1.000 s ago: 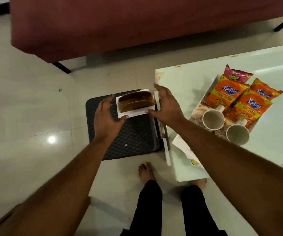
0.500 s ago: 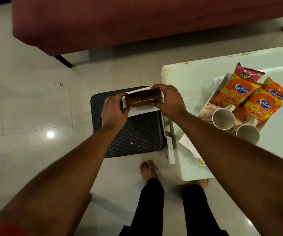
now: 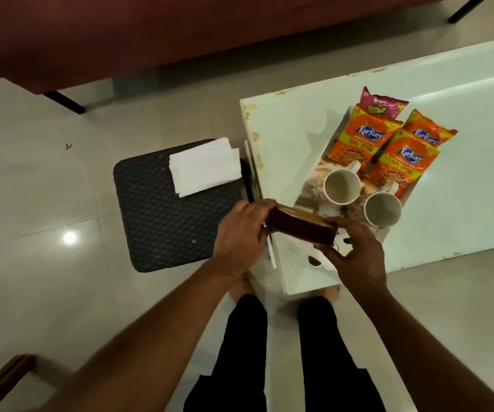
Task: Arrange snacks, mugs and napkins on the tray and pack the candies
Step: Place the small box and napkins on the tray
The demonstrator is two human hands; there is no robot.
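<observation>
Nearest, black-trousered legs stand at the table's (image 3: 293, 135) near corner, the feet half hidden under the arms. Above that corner, the left hand (image 3: 238, 233) curls round one end of a brown holder (image 3: 299, 226) and the right hand (image 3: 358, 254) clasps the other end from below, probably to keep it level while carrying it towards the tray (image 3: 327, 150). I cannot tell what it holds, and the right hand hides whatever lies on the table beneath it. To the left, white napkins (image 3: 205, 168) lie stacked on a dark woven stool (image 3: 165, 215), not yet on the tray. Further off, two empty mugs (image 3: 342, 185) stand upright in the tray's near end, with overlapping snack packets (image 3: 361, 138) behind. A red sofa (image 3: 180, 31) is cut off at the top.
</observation>
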